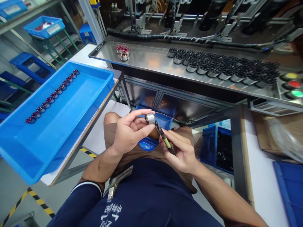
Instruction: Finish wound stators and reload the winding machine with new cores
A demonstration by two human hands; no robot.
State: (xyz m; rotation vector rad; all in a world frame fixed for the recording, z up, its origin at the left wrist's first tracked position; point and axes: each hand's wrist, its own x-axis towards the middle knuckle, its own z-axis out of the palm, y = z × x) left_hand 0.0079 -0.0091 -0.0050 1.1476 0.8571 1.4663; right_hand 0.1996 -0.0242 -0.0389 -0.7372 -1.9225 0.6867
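Over my lap, my left hand (129, 130) pinches a small round motor stator (151, 119) with a silver metal ring, between thumb and fingers. A thin wire runs from it toward the right. My right hand (178, 148) is wrapped around cutting pliers (167, 142) with yellow-green and black handles. The jaws of the pliers are at the stator's lower right edge, beside my left thumb; whether they grip a wire is too small to tell. Beneath both hands is a blue bin (148, 144), partly hidden.
At left, a large blue tray (78, 110) holds a slanting row of stators (55, 95). On the metal machine ledge (146, 64) stand a few red-and-copper stators (123, 53) and many black-topped ones (215, 67). Coloured buttons (293, 84) sit at far right.
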